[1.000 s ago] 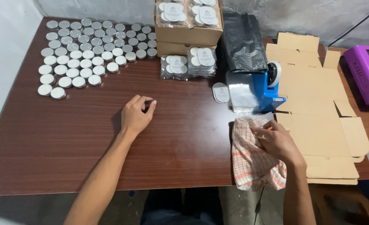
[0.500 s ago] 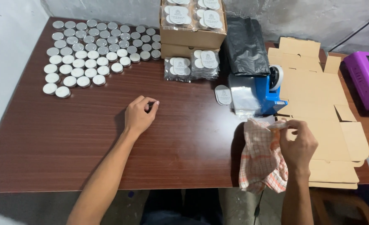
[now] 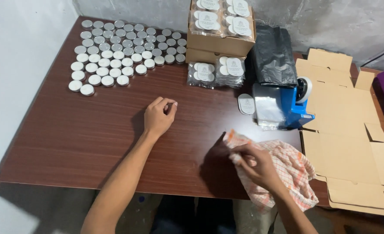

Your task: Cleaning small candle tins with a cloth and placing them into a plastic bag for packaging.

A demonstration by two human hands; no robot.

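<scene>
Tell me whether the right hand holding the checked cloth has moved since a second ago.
Yes. The right hand with the checked cloth has moved left across the table, away from the blue tape dispenser and flat cardboard.

The cloth (image 3: 283, 173) is thin and soft, white with orange-red checks all over. It is crumpled and bunched up, not flat. It lies at the near right part of the brown table (image 3: 92, 138), and its near end hangs over the table edge. The right hand (image 3: 255, 164) pinches its left end. The left hand (image 3: 159, 117) rests on bare wood, well apart from it.
</scene>
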